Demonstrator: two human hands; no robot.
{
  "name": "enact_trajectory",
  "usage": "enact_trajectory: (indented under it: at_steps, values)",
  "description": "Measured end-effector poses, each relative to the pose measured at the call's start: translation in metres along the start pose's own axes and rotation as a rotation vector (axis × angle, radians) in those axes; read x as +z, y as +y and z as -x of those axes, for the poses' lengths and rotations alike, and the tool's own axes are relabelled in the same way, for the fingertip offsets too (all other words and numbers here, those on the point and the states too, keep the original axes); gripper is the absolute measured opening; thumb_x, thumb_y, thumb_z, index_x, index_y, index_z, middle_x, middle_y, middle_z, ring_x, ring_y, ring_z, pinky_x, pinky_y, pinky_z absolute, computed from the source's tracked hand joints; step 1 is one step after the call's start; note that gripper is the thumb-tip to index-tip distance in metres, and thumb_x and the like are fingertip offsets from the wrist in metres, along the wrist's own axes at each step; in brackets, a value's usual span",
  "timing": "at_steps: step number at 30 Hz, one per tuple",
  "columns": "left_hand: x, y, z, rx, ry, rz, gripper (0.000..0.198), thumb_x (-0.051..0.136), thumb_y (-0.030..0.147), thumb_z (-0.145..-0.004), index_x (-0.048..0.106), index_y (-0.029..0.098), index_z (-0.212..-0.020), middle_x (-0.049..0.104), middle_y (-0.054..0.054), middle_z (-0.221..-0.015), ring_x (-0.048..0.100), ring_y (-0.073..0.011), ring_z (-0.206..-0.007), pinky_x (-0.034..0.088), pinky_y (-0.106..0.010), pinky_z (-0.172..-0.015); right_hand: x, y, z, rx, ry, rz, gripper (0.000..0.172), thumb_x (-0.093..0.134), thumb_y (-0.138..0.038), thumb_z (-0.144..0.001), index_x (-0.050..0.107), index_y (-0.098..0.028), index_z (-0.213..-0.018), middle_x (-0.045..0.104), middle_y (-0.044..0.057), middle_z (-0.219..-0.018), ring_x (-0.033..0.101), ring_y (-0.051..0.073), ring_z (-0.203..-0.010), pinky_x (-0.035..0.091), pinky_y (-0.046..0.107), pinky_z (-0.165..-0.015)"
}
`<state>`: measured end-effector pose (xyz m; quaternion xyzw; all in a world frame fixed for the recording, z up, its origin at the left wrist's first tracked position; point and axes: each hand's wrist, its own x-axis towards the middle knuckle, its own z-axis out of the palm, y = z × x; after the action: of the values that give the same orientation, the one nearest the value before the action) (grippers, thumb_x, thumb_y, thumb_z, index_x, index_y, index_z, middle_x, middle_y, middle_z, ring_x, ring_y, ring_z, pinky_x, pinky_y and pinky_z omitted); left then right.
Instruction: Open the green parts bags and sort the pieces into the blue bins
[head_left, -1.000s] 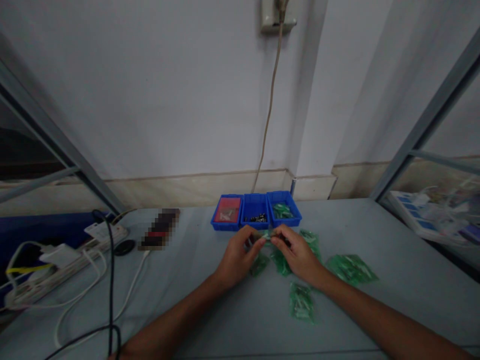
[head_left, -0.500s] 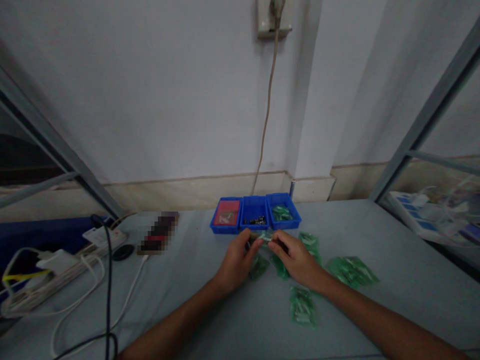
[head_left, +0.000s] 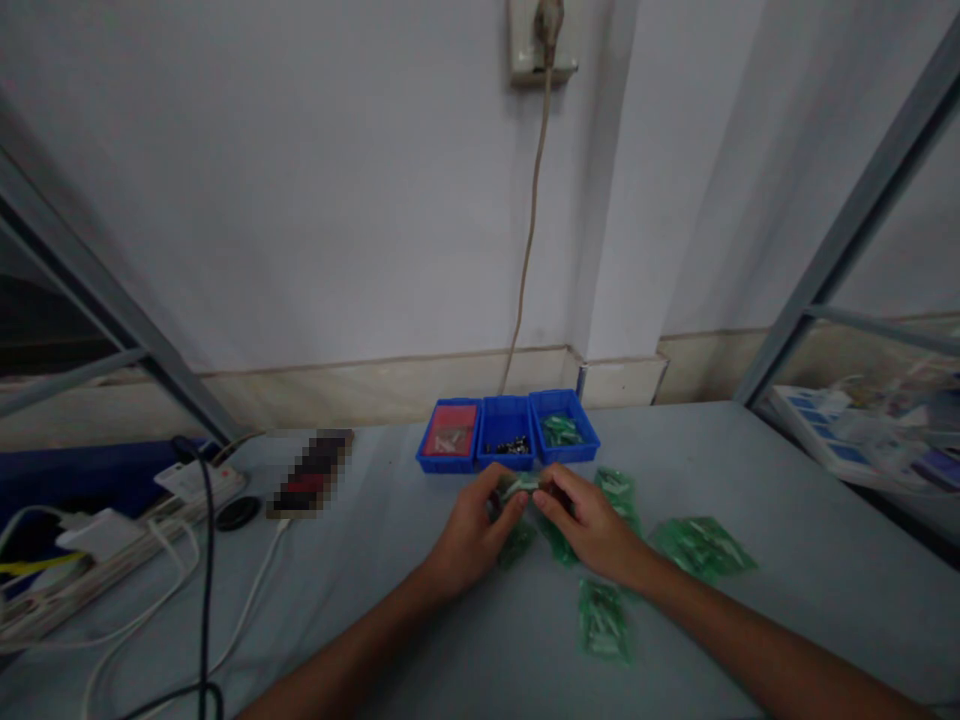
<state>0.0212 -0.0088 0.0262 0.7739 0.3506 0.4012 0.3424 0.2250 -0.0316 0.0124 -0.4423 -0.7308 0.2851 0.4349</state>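
Between my two hands is a small green plastic bag [head_left: 523,483], pinched at its left side by my left hand [head_left: 474,520] and at its right side by my right hand [head_left: 589,515]. Fingers partly cover it, so its contents are hard to make out. Under and around the hands lie more green bags: one [head_left: 517,540] below the left hand, one [head_left: 617,490] behind the right wrist, a larger one [head_left: 705,546] to the right, and one [head_left: 604,622] nearer to me with pale pieces inside.
Just beyond my hands stand a blue tray [head_left: 422,462] with a pink sheet, a middle blue tray [head_left: 504,405] of small metal parts, and a blue tray [head_left: 592,452] with green bags. To the left are a blurred-out phone [head_left: 311,475], a power strip [head_left: 135,535] and cables.
Both hands still grip the green bag, whose visible part has shifted and looks more bunched between the fingers. The whole view has moved slightly; the trays and other bags stay in place.
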Motion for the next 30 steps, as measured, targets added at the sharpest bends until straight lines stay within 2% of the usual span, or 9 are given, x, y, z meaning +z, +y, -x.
enact_trajectory:
  at_steps: [2,7,13,19,25,30]
  values:
    - [0.0009,-0.0011,0.0003,-0.005,-0.004,0.002,0.028,0.057,0.045,-0.105,0.063,0.02,-0.096,0.065,-0.003,-0.086,0.056,-0.017,-0.077,0.046,-0.029,-0.071,0.0003,-0.0004,0.0002,0.004,0.002,-0.009,0.022,0.054,-0.043,-0.107,0.055,-0.024,-0.097,0.056,-0.002,-0.082,0.054,0.017,-0.074,0.042,0.029,-0.069]
    - [0.0032,-0.0036,0.0012,-0.058,0.0,-0.014,0.026,0.059,0.042,-0.104,0.063,0.018,-0.093,0.065,-0.003,-0.086,0.056,-0.0173,-0.078,0.044,-0.03,-0.073,0.0019,0.0006,0.0004,0.019,0.008,0.0,0.029,0.052,-0.041,-0.108,0.048,-0.024,-0.086,0.05,-0.003,-0.078,0.05,0.017,-0.073,0.04,0.029,-0.068]
    - [0.0022,-0.0012,0.0012,-0.035,-0.012,-0.032,0.024,0.059,0.041,-0.104,0.064,0.018,-0.097,0.065,-0.003,-0.089,0.056,-0.0172,-0.078,0.044,-0.029,-0.072,0.0036,-0.0012,0.0009,0.025,0.029,-0.03,0.028,0.05,-0.043,-0.108,0.052,-0.024,-0.088,0.054,-0.001,-0.08,0.052,0.018,-0.074,0.044,0.03,-0.067]
    - [0.0022,-0.002,0.001,-0.037,-0.032,0.025,0.018,0.058,0.036,-0.104,0.065,0.02,-0.101,0.067,-0.005,-0.092,0.059,-0.0185,-0.081,0.047,-0.031,-0.075,0.0023,-0.0023,0.0003,0.023,-0.003,-0.021,0.017,0.056,-0.04,-0.106,0.059,-0.024,-0.103,0.059,0.0,-0.085,0.056,0.019,-0.077,0.045,0.031,-0.071]
    - [0.003,-0.0081,0.0019,-0.063,-0.023,-0.025,0.025,0.056,0.041,-0.105,0.063,0.019,-0.097,0.066,-0.005,-0.092,0.058,-0.0193,-0.083,0.046,-0.032,-0.077,0.0042,0.0024,0.0009,0.006,0.023,0.035,0.028,0.05,-0.039,-0.108,0.049,-0.024,-0.084,0.052,-0.001,-0.08,0.051,0.018,-0.074,0.04,0.03,-0.067]
    - [0.0032,-0.009,0.0004,-0.04,-0.023,-0.001,0.021,0.057,0.039,-0.106,0.064,0.019,-0.102,0.065,-0.003,-0.093,0.058,-0.018,-0.082,0.045,-0.03,-0.076,0.0047,0.0029,0.001,0.02,0.035,-0.023,0.018,0.054,-0.04,-0.107,0.055,-0.025,-0.097,0.054,-0.002,-0.082,0.053,0.019,-0.075,0.041,0.031,-0.069]
